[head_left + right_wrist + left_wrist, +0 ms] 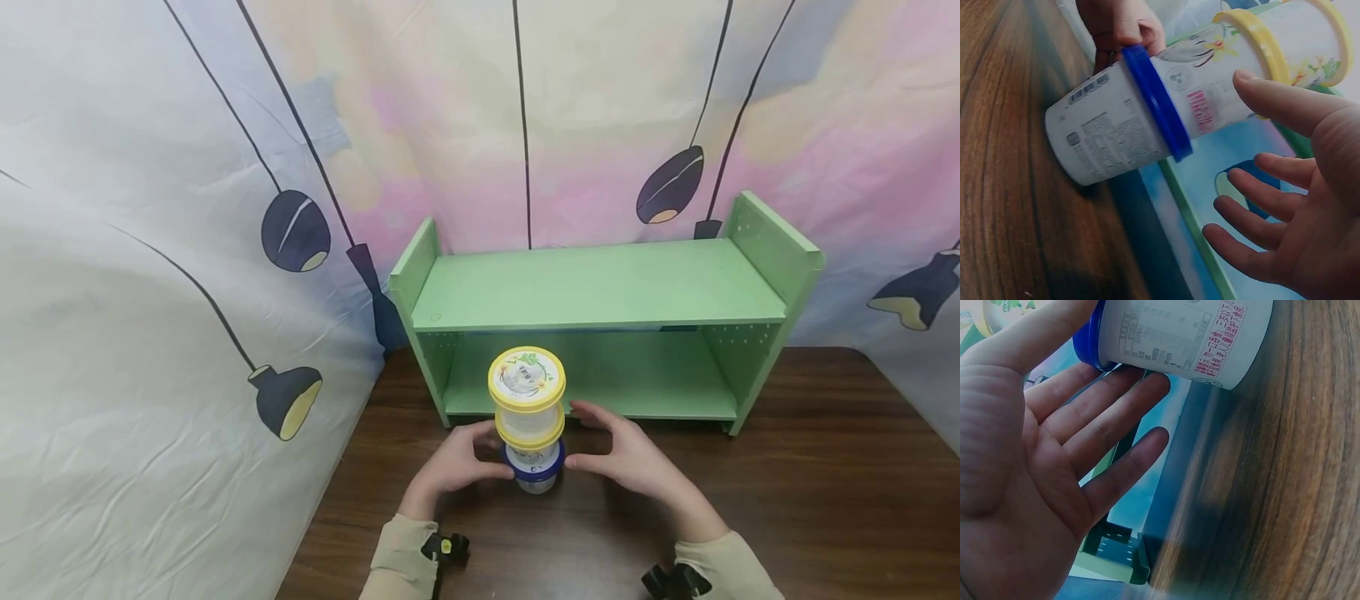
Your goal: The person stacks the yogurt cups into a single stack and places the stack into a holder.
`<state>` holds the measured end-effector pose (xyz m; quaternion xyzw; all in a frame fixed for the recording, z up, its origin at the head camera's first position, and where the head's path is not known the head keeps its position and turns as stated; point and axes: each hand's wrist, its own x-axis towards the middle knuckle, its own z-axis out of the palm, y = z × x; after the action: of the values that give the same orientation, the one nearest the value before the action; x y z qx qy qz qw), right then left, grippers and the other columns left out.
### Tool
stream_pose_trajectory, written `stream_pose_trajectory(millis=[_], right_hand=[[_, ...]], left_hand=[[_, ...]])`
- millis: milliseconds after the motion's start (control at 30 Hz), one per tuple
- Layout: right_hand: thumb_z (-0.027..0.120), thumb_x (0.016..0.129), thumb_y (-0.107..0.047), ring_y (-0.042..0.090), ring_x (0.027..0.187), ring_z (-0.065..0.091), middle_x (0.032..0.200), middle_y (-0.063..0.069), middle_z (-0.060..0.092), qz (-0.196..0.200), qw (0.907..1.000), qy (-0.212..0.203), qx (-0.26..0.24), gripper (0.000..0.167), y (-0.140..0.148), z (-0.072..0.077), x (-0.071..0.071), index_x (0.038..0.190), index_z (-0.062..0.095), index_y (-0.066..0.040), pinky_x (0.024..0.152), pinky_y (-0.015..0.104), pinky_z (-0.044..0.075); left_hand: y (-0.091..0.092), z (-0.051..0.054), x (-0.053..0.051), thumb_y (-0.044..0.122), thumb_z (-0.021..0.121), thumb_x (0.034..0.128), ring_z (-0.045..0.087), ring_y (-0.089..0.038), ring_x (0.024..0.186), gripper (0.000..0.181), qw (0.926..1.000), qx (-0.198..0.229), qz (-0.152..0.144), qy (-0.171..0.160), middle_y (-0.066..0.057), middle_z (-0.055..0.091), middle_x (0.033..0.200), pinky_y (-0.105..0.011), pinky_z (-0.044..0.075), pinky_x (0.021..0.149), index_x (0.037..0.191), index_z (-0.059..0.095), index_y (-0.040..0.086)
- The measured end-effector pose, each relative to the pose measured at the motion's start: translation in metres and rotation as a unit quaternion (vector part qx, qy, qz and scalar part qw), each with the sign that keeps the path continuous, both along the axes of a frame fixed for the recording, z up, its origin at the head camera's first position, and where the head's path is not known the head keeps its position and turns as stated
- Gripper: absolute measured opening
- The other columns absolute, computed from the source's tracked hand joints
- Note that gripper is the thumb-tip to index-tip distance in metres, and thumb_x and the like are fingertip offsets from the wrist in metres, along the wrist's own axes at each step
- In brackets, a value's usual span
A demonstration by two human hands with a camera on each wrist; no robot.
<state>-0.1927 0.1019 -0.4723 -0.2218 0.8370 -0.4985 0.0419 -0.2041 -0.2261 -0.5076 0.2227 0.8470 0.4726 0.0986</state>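
Observation:
Three round tubs stand stacked upright on the table. The bottom one is a white blue-lidded tub (536,481). Above it are a yellow-lidded tub (531,457) and, on top, another yellow-lidded tub (527,421) with a floral label. My left hand (456,461) holds the blue-lidded tub by its rim from the left, thumb in front and fingers behind; in the left wrist view the ring and little fingers stand away from it. To the right of the stack, my right hand (632,456) is spread with thumb and fingers apart. In the right wrist view the right hand (1297,181) has a gap to the tubs.
A green two-tier shelf (600,287) stands behind the stack at the back of the brown wooden table (847,500). A printed cloth (465,125) with lamp drawings hangs behind and to the left. Dark straps with small devices sit on both wrists.

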Motion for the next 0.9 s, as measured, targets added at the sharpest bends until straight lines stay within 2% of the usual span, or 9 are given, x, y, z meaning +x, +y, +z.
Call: stream_pose_trajectory(millis=[233, 433, 533, 633, 700, 767, 833, 900], right_hand=[[0.092, 0.087, -0.035, 0.044, 0.138, 0.056, 0.152, 0.018, 0.058, 0.011, 0.9999, -0.006, 0.002, 0.088, -0.001, -0.004, -0.001, 0.158, 0.050, -0.005, 0.111, 0.066, 0.044], [0.092, 0.087, -0.033, 0.044, 0.137, 0.056, 0.152, 0.018, 0.058, 0.019, 0.9998, -0.004, -0.001, 0.087, -0.001, -0.001, 0.001, 0.158, 0.050, -0.005, 0.110, 0.066, 0.046], [0.092, 0.088, -0.032, 0.044, 0.138, 0.055, 0.153, 0.018, 0.057, 0.022, 0.9997, -0.004, -0.002, 0.087, -0.001, 0.000, 0.001, 0.158, 0.049, -0.004, 0.110, 0.065, 0.045], [0.091, 0.088, -0.034, 0.044, 0.139, 0.055, 0.153, 0.018, 0.057, 0.025, 0.9997, -0.007, 0.001, 0.088, -0.001, -0.001, 0.001, 0.159, 0.048, -0.005, 0.111, 0.066, 0.045], [0.091, 0.088, -0.035, 0.044, 0.139, 0.054, 0.154, 0.018, 0.057, 0.026, 0.9996, -0.010, 0.003, 0.089, -0.001, -0.001, 0.002, 0.159, 0.048, -0.005, 0.111, 0.066, 0.045], [0.091, 0.088, -0.034, 0.045, 0.139, 0.054, 0.154, 0.018, 0.056, 0.028, 0.9995, -0.011, 0.006, 0.089, -0.001, -0.001, 0.002, 0.159, 0.047, -0.004, 0.111, 0.066, 0.045], [0.092, 0.088, -0.033, 0.045, 0.139, 0.054, 0.154, 0.019, 0.056, 0.028, 0.9995, -0.010, 0.008, 0.089, 0.000, -0.002, 0.003, 0.159, 0.047, -0.004, 0.111, 0.066, 0.045], [0.092, 0.088, -0.031, 0.045, 0.138, 0.055, 0.154, 0.019, 0.056, 0.027, 0.9995, -0.006, 0.014, 0.088, 0.000, -0.003, 0.003, 0.159, 0.047, -0.003, 0.110, 0.066, 0.045]], left_hand=[[-0.001, 0.001, 0.001, 0.032, 0.093, 0.0870, 0.068, -0.013, 0.118, 0.071, 1.0000, -0.005, -0.006, -0.002, 0.011, 0.070, 0.135, -0.044, 0.055, 0.104, 0.151, 0.061, 0.027], [-0.014, 0.006, 0.000, 0.034, 0.092, 0.0879, 0.068, -0.015, 0.123, 0.075, 1.0000, -0.001, -0.003, 0.004, 0.007, 0.068, 0.140, -0.045, 0.054, 0.106, 0.154, 0.059, 0.022], [-0.024, 0.013, -0.001, 0.029, 0.089, 0.0913, 0.069, -0.018, 0.123, 0.070, 0.9993, 0.020, 0.023, 0.021, 0.001, 0.068, 0.142, -0.043, 0.055, 0.105, 0.153, 0.059, 0.014], [-0.031, 0.023, 0.000, 0.022, 0.085, 0.0953, 0.071, -0.021, 0.119, 0.059, 0.9949, 0.049, 0.074, 0.048, -0.005, 0.070, 0.138, -0.038, 0.057, 0.101, 0.148, 0.063, 0.007], [-0.033, 0.033, 0.001, 0.018, 0.083, 0.0970, 0.073, -0.022, 0.116, 0.051, 0.9877, 0.072, 0.115, 0.079, -0.009, 0.073, 0.134, -0.035, 0.059, 0.097, 0.143, 0.066, 0.005], [-0.033, 0.043, 0.003, 0.015, 0.082, 0.0975, 0.074, -0.023, 0.111, 0.044, 0.9754, 0.099, 0.156, 0.120, -0.012, 0.074, 0.129, -0.032, 0.060, 0.093, 0.139, 0.069, 0.005], [-0.033, 0.053, 0.004, 0.011, 0.081, 0.0974, 0.075, -0.025, 0.107, 0.039, 0.9575, 0.133, 0.194, 0.167, -0.015, 0.076, 0.125, -0.030, 0.061, 0.089, 0.134, 0.071, 0.004], [-0.031, 0.063, 0.006, 0.006, 0.080, 0.0967, 0.076, -0.023, 0.102, 0.034, 0.9341, 0.168, 0.231, 0.215, -0.018, 0.076, 0.121, -0.026, 0.060, 0.084, 0.130, 0.073, 0.003]])
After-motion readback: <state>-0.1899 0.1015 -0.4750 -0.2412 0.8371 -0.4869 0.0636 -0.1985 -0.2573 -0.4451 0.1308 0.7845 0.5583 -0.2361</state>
